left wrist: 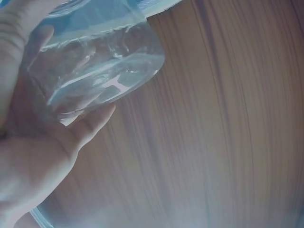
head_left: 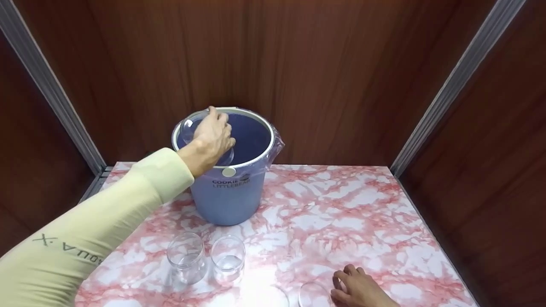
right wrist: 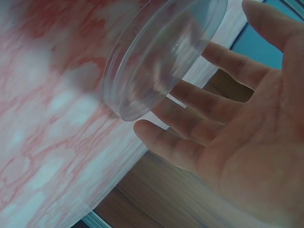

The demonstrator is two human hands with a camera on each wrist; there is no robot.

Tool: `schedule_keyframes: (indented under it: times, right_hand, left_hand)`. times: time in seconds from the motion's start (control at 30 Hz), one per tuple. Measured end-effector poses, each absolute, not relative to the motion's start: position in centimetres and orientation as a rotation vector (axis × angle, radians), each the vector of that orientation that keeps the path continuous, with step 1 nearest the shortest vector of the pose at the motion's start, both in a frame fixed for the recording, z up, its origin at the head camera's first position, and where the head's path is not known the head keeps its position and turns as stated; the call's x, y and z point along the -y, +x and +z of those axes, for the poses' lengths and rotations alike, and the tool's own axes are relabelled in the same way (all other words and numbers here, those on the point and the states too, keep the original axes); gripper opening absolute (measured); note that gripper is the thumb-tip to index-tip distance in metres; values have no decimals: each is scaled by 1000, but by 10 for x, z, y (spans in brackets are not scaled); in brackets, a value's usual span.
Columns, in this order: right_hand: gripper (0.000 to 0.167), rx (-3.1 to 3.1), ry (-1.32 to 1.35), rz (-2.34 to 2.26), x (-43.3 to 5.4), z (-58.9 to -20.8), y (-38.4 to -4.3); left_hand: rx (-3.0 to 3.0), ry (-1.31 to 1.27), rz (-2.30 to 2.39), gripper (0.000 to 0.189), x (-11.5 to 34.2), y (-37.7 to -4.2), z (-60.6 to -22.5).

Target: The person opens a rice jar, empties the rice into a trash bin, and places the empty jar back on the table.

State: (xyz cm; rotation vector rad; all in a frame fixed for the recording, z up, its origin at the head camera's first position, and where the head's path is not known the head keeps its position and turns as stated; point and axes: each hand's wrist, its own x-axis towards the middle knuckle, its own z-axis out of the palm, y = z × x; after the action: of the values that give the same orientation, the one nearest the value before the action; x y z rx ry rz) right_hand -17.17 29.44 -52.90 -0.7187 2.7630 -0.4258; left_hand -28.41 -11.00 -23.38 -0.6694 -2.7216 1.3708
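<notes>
My left hand (head_left: 213, 133) reaches over the mouth of a blue bucket (head_left: 226, 200) and grips a clear glass cup (left wrist: 109, 71). The cup is tipped on its side at the bucket's mouth, and in the left wrist view the fingers and thumb wrap round it. Low in the head view, my right hand (head_left: 360, 288) is beside another clear cup (head_left: 314, 295) on the marbled table. The right wrist view shows its fingers (right wrist: 171, 145) loosely extended along that cup's round end, the thumb well apart from it.
Two more clear cups (head_left: 186, 258) (head_left: 228, 259) stand upright in front of the bucket. A thin plastic liner (head_left: 275, 147) hangs over the bucket's white rim. Dark wooden panels (head_left: 324, 81) rise behind and beside the red and white table (head_left: 324, 213).
</notes>
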Motion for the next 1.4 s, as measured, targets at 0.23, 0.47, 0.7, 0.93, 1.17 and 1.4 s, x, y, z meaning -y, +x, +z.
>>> schedule_keyframes:
  times: [0.23,0.47,0.7,0.93,1.17,1.4]
  right_hand:
    - [28,-2753,-715,-427,-294,-528,-172]
    - [28,-2755,-678,-454,-294,-525,-174]
    - [34,-2750,-654,-485,-299,-515,-178]
    - [48,-2682,-608,-617,-299,-502,-186]
    - [50,-2694,-636,-649,-292,-491,-191]
    - [46,-2735,-634,-649,-287,-483,-196]
  left_hand:
    - [2744,-666,1276,45,116,-283,-232]
    - [2720,-664,1148,54,128,-275,-228]
    - [2692,-628,797,73,145,-273,-229]
    - [2745,-573,379,97,165,-270,-240]
    - [2668,-551,-43,102,183,-257,-250]
    - [2500,-529,-350,100,199,-240,-278]
